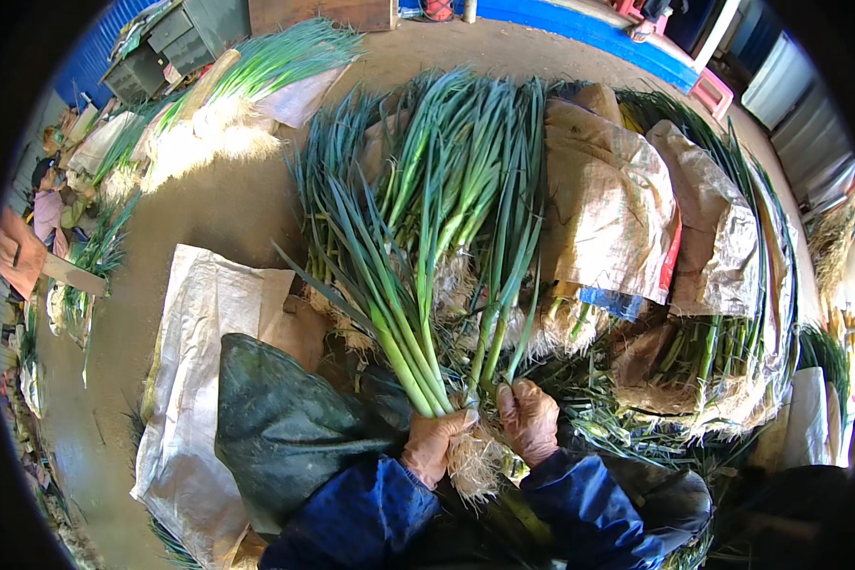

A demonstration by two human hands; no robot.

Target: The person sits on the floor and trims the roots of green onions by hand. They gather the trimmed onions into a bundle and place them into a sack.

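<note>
My left hand [431, 443] is closed around the lower stalks of a bunch of green onions [406, 356], whose leaves fan away from me. Pale stringy roots [476, 459] hang out below that grip. Just to the right, my right hand [531, 422] has its thumb and finger pinched on a green onion leaf [519, 353] beside the bunch; the fingertips are partly hidden. Beyond both hands lies a large pile of green onions [456, 164], roots towards me. A dark green sheet [292, 406] drapes over my left side.
Woven sacks [605, 192] cover more onions at the right, above loose leaf trimmings [613, 427]. A white sack [192, 370] lies at the left. More bundles [285, 64] rest across the floor [206, 214]. Other people [50, 206] sit far left; a pink stool [712, 92] stands back right.
</note>
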